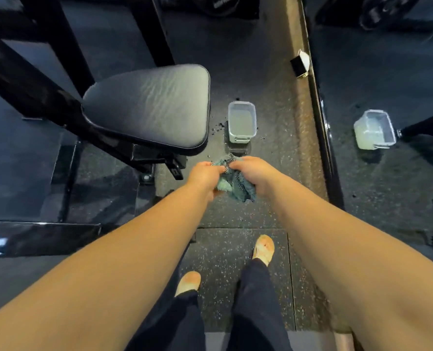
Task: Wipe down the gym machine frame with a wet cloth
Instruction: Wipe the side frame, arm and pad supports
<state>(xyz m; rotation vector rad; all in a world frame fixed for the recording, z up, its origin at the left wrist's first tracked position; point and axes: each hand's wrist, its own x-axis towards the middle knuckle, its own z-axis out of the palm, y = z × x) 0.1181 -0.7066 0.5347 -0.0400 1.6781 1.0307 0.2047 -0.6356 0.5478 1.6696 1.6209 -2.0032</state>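
Both hands gripping cloth [232, 182] bunched between left hand [205, 174], right hand [254, 173]

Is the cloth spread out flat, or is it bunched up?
Bunched up. The cloth hangs crumpled in folds between the left hand and right hand, which both grip it.

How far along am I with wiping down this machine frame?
Done: drops on the floor beside the water tub suggest the cloth was dipped. In hand: left hand and right hand grip the bunched cloth, apparently wringing it. Left: the black frame, which the cloth isn't touching.
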